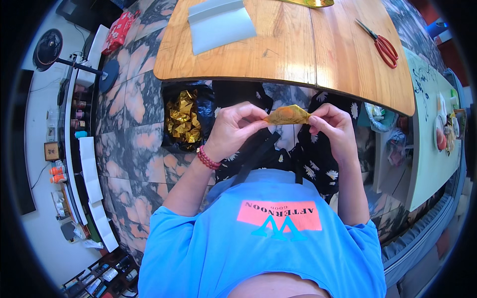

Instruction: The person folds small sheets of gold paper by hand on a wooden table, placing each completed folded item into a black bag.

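A folded piece of gold joss paper (288,115) with an orange patch is stretched between my two hands, over my lap and just short of the table edge. My left hand (242,123) pinches its left tip between thumb and fingers. At the other tip, my right hand (331,124) grips the paper in the same way. Below and left of my left hand, a black plastic bag (206,108) stands open by my leg. Several crumpled or folded gold foil papers (183,117) lie inside it.
On the wooden table (283,48) lie a pale blue sheet with a folded edge (221,26), red-handled scissors (385,50) and gold paper (313,3) at the far edge. A lined bin (380,117) and a pale green table (428,149) stand right. A fan (108,76) stands left.
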